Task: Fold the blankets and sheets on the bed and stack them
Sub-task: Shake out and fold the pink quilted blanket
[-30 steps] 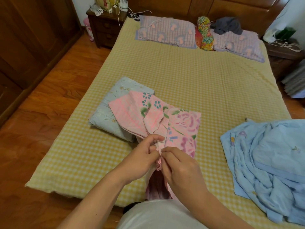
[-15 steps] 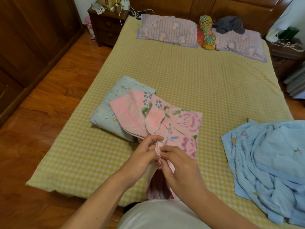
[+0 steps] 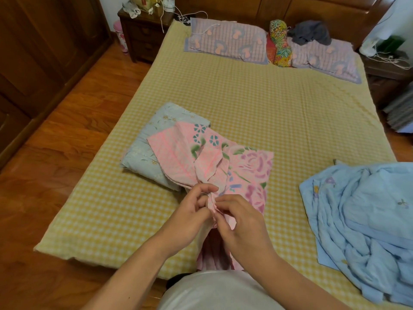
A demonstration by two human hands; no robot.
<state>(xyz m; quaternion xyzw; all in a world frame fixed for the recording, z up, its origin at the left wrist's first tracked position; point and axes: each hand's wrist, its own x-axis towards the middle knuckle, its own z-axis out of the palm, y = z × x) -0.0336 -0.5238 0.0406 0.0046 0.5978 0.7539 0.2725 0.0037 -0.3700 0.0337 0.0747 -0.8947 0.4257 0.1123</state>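
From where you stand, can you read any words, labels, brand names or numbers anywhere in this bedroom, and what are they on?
None can be read.
Pink floral sheet held in the hands: only flower prints, no text.
Pillows: mushroom-like shapes, no letters.
Yellow package on the nightstand: cut off at the frame's edge and too blurred to read.
Pink bin beside the nightstand: a printed picture, too small to tell.

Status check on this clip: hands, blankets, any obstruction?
Left hand and right hand pinch the pink floral sheet. It overlaps the folded grey-blue blanket. Light blue blanket unfolded at right. Nothing in the way.
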